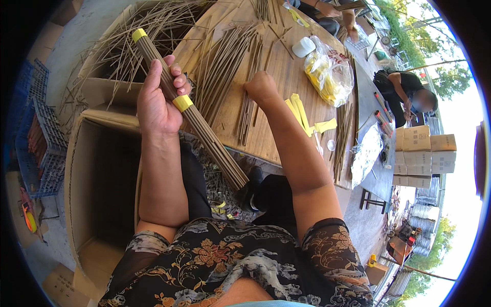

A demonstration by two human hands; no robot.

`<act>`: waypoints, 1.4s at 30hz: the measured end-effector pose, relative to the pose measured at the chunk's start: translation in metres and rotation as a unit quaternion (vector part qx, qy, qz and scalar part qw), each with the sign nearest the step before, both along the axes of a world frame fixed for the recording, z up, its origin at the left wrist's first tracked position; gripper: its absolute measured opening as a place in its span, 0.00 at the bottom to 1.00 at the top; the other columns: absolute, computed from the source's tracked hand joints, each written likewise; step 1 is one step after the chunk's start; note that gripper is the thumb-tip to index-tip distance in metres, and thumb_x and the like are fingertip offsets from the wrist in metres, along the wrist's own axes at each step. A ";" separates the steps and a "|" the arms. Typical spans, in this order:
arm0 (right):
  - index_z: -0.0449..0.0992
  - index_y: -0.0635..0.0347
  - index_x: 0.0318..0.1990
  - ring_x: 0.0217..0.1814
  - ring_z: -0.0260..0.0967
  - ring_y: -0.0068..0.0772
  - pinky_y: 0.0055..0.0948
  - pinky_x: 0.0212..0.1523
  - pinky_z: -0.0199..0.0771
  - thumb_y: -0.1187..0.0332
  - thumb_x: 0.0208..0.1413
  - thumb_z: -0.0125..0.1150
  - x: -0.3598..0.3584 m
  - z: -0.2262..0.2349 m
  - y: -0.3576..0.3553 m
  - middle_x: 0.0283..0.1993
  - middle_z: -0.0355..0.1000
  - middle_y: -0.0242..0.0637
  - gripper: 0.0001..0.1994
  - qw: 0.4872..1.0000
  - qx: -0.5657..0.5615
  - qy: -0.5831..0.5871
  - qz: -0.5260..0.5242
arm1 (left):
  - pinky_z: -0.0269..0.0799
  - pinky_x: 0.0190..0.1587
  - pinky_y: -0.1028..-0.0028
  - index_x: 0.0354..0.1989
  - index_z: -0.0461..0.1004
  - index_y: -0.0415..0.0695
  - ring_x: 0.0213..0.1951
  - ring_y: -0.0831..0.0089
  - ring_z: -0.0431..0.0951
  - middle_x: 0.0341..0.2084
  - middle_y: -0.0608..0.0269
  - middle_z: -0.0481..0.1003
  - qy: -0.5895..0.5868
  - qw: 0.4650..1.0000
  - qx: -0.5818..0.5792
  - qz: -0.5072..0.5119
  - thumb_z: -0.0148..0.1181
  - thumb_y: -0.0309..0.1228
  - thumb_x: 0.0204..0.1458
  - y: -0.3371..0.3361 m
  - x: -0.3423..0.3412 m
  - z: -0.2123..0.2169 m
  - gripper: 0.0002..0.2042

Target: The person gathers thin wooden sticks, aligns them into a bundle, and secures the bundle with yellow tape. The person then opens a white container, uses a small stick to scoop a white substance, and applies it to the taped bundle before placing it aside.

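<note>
A bundle of thin brown sticks (217, 153) lies slantwise in my left hand (161, 97), bound with yellow bands at its upper end and around its middle. My thumb and fingers close around it between the two bands. The lower end of the bundle hangs past the table edge, over my lap. My right hand (262, 87) is curled closed on the wooden table (281, 138), right at a narrow row of loose sticks (246, 123); its fingertips are hidden, so what they hold cannot be made out. Yellow strips (300, 113) lie to the right of that hand.
Loose sticks (225, 61) spread over the table's far left. A plastic bag of yellow strips (327, 71) sits beside a white jar (304, 47). An open cardboard box (76, 204) stands at my left, near blue crates (48, 148). Other people (404, 94) work beyond.
</note>
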State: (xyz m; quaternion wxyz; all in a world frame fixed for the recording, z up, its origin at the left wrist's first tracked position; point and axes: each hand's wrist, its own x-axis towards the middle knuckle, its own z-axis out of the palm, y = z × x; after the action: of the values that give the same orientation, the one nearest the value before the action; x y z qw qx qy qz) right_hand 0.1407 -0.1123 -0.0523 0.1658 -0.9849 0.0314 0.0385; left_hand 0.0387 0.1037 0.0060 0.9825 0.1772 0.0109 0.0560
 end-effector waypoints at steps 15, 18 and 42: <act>0.73 0.66 0.12 0.18 0.71 0.33 0.28 0.29 0.72 0.65 0.38 0.56 0.003 0.007 -0.006 0.12 0.69 0.39 0.12 1.000 -0.004 0.008 -0.009 | 0.60 0.24 0.80 0.41 0.65 0.35 0.23 0.77 0.62 0.25 0.62 0.64 0.009 1.000 -0.005 -0.014 0.47 0.37 0.56 -0.003 0.000 -0.002 0.15; 0.72 0.68 0.14 0.18 0.70 0.32 0.27 0.26 0.73 0.67 0.41 0.55 -0.006 0.030 -0.004 0.14 0.70 0.41 0.12 0.992 0.085 0.086 -0.027 | 0.61 0.25 0.79 0.38 0.66 0.38 0.23 0.76 0.64 0.24 0.62 0.65 0.009 1.000 -0.009 -0.024 0.50 0.37 0.54 -0.001 0.002 -0.005 0.13; 0.74 0.65 0.38 0.21 0.60 0.12 0.12 0.21 0.61 0.72 0.52 0.56 -0.308 0.105 -0.068 0.24 0.69 0.29 0.08 0.919 0.372 0.126 -0.031 | 0.60 0.26 0.78 0.41 0.66 0.34 0.25 0.75 0.61 0.26 0.59 0.64 -0.052 0.998 0.030 -0.006 0.48 0.37 0.55 -0.010 0.003 -0.012 0.16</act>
State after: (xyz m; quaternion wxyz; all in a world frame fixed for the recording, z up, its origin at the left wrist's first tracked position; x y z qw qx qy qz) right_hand -0.1674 -0.1801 0.0527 0.5162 -0.8377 0.0655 0.1660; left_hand 0.0419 0.0934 -0.0063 0.9764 0.2032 -0.0424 0.0599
